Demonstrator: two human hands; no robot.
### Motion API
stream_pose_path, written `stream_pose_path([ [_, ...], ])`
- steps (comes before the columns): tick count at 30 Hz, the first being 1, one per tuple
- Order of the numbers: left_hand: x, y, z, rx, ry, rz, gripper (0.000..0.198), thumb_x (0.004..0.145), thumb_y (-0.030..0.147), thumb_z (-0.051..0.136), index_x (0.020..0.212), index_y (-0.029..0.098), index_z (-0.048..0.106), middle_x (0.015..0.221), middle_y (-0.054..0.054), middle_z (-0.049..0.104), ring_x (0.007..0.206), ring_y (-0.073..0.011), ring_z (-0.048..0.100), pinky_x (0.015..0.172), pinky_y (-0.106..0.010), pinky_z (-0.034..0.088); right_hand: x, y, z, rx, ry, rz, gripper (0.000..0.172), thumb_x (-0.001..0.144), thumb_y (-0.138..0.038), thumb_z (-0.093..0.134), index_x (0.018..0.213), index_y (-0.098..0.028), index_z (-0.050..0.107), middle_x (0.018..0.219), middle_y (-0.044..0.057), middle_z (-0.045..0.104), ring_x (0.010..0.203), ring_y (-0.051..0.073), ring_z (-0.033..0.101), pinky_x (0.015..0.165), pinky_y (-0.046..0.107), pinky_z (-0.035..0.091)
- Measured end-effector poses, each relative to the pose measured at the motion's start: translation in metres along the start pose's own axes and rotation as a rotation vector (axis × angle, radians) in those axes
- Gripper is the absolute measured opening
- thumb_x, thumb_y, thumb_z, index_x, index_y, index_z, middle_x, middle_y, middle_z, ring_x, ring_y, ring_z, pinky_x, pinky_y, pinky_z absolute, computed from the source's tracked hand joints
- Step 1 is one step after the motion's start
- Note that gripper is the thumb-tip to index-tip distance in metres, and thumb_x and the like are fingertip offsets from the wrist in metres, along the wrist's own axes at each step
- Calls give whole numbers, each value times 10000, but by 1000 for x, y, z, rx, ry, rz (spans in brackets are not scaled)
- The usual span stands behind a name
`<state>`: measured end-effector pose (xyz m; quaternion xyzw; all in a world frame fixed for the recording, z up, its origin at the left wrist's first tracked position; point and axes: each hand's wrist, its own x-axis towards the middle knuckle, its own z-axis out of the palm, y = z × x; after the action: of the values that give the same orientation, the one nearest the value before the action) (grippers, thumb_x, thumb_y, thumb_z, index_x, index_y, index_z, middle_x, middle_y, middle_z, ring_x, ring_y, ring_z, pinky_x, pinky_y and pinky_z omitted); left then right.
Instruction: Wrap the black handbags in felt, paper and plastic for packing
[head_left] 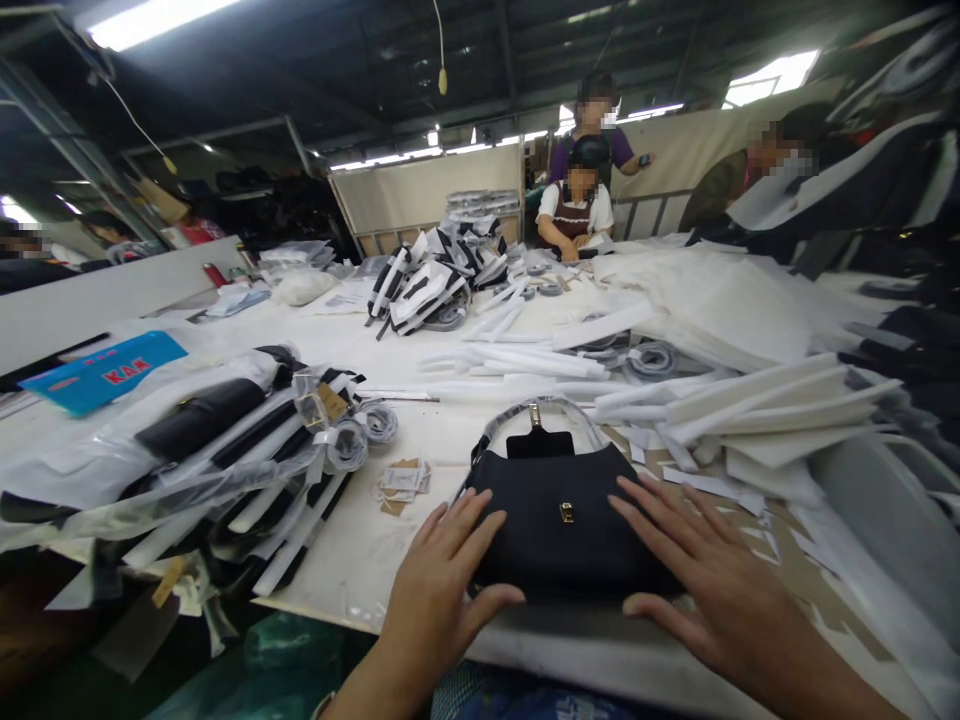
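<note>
– Although the black handbag (562, 560) is set upright on the desk (352, 565), can it be counted as finished?

– Not fully, it is judged. Its handle (504, 417) is already wrapped in clear film, and a gold clasp (567, 513) is fitted on its front. Its flap (540, 445), however, is left raised at the back, unfastened.

– How is the grip placed?

– The left hand (442, 568) is laid on the handbag's left side and the right hand (720, 575) on its right, fingers spread wide; nothing is clasped by either.

– And around the handbag?

– To its left, paper tags (403, 482) are scattered, with coiled straps (349, 445) beyond them. To its right, white sheets (787, 400) are piled. Whether its inside has been filled cannot be told.
</note>
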<state>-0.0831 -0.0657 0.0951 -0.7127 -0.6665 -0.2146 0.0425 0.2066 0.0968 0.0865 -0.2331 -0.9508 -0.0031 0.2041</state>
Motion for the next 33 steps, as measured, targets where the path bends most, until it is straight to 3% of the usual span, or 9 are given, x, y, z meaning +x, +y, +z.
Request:
stream_pose_path([
  [3, 31, 11, 9, -18, -157, 235, 886, 791, 706, 625, 1512, 257, 373, 1562, -128, 404, 1458, -341, 336, 1162, -566, 321, 26, 3, 6, 26, -145, -175, 925, 819, -623, 671, 1574, -269, 273, 1603, 111, 319, 1454, 390, 311, 1179, 610, 189],
  [7, 43, 14, 35, -15, -296, 294, 917, 791, 593, 725, 1547, 344, 270, 1595, -95, 351, 1457, -349, 335, 1149, -589, 314, 36, 11, 12, 79, -295, -213, 1078, 691, -661, 760, 1575, -298, 258, 1610, 132, 292, 1446, 441, 295, 1130, 668, 236],
  [11, 28, 4, 63, 54, -269, 306, 649, 954, 383, 600, 1522, 423, 290, 1555, -25, 429, 1376, -305, 475, 1090, -540, 414, 25, 15, 29, 74, -343, -216, 1014, 708, -375, 789, 1571, -314, 261, 1602, 104, 322, 1441, 433, 311, 1116, 685, 251],
  [16, 10, 0, 86, 95, -163, 301, 489, 1007, 232, 488, 1467, 385, 424, 1462, 5, 547, 1321, -254, 543, 1090, -479, 432, 3, 16, 67, 77, -236, -250, 879, 735, 11, 501, 1537, -312, 342, 1508, 51, 492, 1421, 292, 402, 1172, 591, 227],
  [19, 12, 3, 82, 48, -185, 255, 444, 1005, 195, 474, 1419, 349, 500, 1403, -2, 602, 1301, -252, 563, 1086, -478, 436, -2, 19, 72, 127, -238, -238, 864, 737, 46, 444, 1523, -306, 370, 1486, 43, 519, 1427, 249, 398, 1192, 563, 201],
  [22, 25, 8, 63, -51, -320, 206, 467, 963, 250, 569, 1422, 298, 496, 1417, -30, 591, 1312, -278, 550, 1089, -500, 430, 6, 19, 58, 212, -323, -211, 799, 769, -66, 547, 1526, -257, 375, 1501, 76, 498, 1425, 273, 400, 1202, 563, 181],
  [27, 44, 21, 42, -64, -431, 178, 832, 807, 584, 709, 1505, 275, 378, 1489, -119, 509, 1338, -375, 500, 1076, -605, 394, 25, 5, 32, 236, -364, -161, 803, 774, -376, 751, 1482, -143, 453, 1471, 177, 512, 1370, 367, 456, 1178, 588, 239],
  [30, 41, 24, 53, 44, -393, 205, 688, 899, 422, 661, 1511, 300, 372, 1483, -126, 513, 1329, -370, 513, 1060, -577, 417, 25, -4, 39, 176, -287, -160, 676, 802, -221, 707, 1440, -128, 506, 1438, 192, 543, 1334, 377, 496, 1146, 589, 307],
  [33, 33, 17, 74, 152, -281, 260, 538, 974, 239, 541, 1489, 326, 412, 1450, -97, 553, 1298, -336, 553, 1043, -533, 448, 17, -5, 61, 99, -201, -175, 616, 847, -44, 540, 1451, -156, 493, 1447, 172, 538, 1346, 372, 486, 1126, 626, 323],
])
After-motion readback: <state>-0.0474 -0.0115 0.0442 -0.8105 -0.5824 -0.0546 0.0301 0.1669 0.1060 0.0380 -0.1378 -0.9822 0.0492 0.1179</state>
